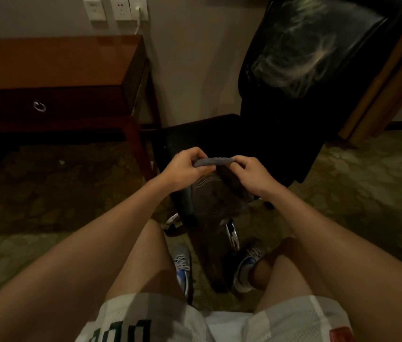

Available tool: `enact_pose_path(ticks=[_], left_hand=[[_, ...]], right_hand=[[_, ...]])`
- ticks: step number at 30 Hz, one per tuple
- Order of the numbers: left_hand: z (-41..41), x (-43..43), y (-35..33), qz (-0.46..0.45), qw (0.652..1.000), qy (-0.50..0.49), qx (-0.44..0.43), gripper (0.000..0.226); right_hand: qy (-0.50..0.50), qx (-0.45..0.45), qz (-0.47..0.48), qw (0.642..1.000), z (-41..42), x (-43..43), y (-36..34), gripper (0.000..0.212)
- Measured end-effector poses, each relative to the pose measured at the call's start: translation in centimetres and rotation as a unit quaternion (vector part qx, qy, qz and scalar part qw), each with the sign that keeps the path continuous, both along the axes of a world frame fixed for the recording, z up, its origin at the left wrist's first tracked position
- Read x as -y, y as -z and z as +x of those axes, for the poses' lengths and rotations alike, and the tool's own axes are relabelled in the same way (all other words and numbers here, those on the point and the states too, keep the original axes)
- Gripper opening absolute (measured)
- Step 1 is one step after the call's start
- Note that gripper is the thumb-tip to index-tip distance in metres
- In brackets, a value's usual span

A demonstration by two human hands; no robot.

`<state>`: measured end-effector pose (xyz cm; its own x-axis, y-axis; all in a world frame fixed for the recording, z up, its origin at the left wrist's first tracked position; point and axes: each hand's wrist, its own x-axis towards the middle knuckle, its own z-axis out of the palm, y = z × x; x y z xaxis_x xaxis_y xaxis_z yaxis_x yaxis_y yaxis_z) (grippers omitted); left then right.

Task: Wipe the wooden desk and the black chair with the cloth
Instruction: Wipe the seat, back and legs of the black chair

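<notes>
- The left hand (185, 167) and right hand (251, 172) pinch a grey-blue rolled cloth (213, 162) between curled fingers (202, 169).
- The cloth hangs over the black leather chair (306, 77).
- The brown wooden desk (54, 67) stands at ten o'clock.

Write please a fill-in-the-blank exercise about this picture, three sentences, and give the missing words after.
1. The left hand and the right hand hold a grey ____ stretched between them.
2. The wooden desk stands to the ____ of the black chair.
3. The drawer of the desk has a metal handle in the shape of a ____.

Missing words: cloth; left; ring
</notes>
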<state>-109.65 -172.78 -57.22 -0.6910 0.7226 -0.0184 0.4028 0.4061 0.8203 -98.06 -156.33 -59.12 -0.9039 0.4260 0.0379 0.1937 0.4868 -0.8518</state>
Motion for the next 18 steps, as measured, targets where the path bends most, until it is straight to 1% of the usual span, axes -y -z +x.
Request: enact_pose_path(ticks=[1, 2, 5, 6, 7, 9, 11, 13, 15, 18], left_hand=[[-0.1, 0.0, -0.1, -0.014, 0.999, 0.01, -0.027, 0.014], [-0.1, 0.0, -0.1, -0.026, 0.998, 0.015, -0.057, 0.013], [-0.1, -0.4, -0.3, -0.032, 0.987, -0.009, -0.156, 0.018], [-0.1, -0.7, -0.3, -0.025, 0.986, -0.019, -0.164, 0.019], [0.0, -0.9, -0.2, -0.013, 0.988, -0.03, -0.154, 0.021], [-0.1, -1.0, -0.2, 0.028, 0.992, -0.059, -0.108, 0.024], [-0.4, -1.2, -0.1, 0.076, 0.992, -0.088, -0.055, 0.028], [-0.7, -1.3, -0.2, 0.096, 0.99, -0.1, -0.015, 0.034], [-1.1, -1.5, -0.2, 0.084, 0.991, -0.101, -0.008, 0.035], [-1.8, -1.5, 0.2, 0.054, 0.993, -0.105, -0.029, 0.028]], right_hand=[[0.005, -0.003, -0.001, 1.0, 0.0, -0.1, 0.0, 0.02], [0.011, -0.01, -0.017, 1.0, 0.1, -0.1, -0.1, 0.019], [0.022, -0.033, -0.053, 0.998, 0.0, -0.1, -0.4, 0.02], [0.02, -0.034, -0.061, 0.997, 0.1, 0.0, -0.5, 0.022], [0.014, -0.029, -0.072, 0.997, 0.2, 0.1, -0.6, 0.025], [-0.004, 0.01, -0.115, 0.993, 0.6, 0.2, -0.4, 0.03], [-0.026, 0.07, -0.152, 0.986, 1.3, 0.4, 0.4, 0.024], [-0.043, 0.108, -0.114, 0.987, 1.8, 0.5, 1.7, 0.019], [-0.031, 0.098, -0.084, 0.991, 1.9, 0.4, 2.9, 0.022], [0.02, 0.071, -0.11, 0.991, 1.6, -0.2, 3.8, 0.024]])
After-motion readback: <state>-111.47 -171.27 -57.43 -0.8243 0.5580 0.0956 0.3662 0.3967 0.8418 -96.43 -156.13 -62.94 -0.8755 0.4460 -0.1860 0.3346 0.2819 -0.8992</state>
